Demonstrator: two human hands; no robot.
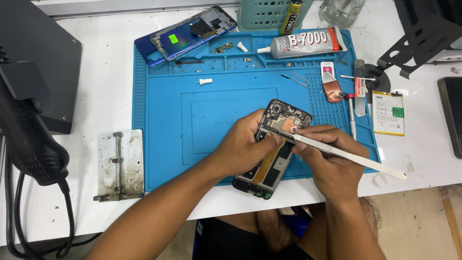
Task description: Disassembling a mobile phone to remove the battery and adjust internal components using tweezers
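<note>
Near the front edge of the blue mat [163,120], your left hand [240,144] is cradling an opened phone [272,149] with its back cover off, fingers curling around the left side and the thumb lying across the middle of the circuit parts. That grip is closed on the phone, which is sitting tilted, camera end pointing away from you and lower end hanging just past the mat's front edge. Your right hand [329,161] is coming in from the right, knuckles up, pinching a long metal pair of tweezers [337,153] in a closed grip; the tip is touching the phone's upper middle, just below the camera area, while the far end is sticking out to the right over the white worktop [96,96].

Further back on the mat, a glue tube [303,44] is lying on its side, and a second phone frame [192,31] with a blue back is resting across the mat's top left corner. A small white cap [205,81] is lying alone on the mat's upper part. To the right, a flat battery [387,113] is lying on the worktop beside a screwdriver [352,115]. A scratched metal holder plate [120,164] is sitting left of the mat, and a black heat tool [29,135] with its cable is crowding the left edge. Nothing is lying between your hands and the phone.
</note>
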